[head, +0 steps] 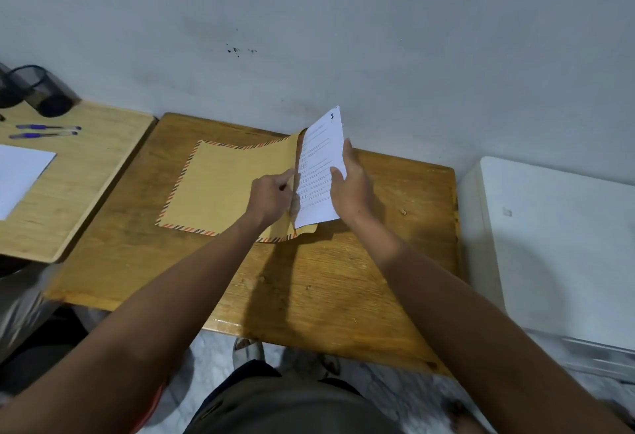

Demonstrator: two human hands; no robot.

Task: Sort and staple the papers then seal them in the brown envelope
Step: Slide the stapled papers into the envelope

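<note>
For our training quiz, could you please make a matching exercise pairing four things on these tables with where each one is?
Things:
1. printed papers
2. brown envelope
3. blue pens
4. mesh pen holder

Places:
A. lying side by side on the left table
B. flat on the middle table, open end lifted
C. held in the right hand
D. tipped over by the wall, left table

Pairs: 1-C, 2-B, 3-A, 4-D

free: bare desk (343, 279) near edge | blocked: wall (309, 21) right behind envelope (220, 186)
</note>
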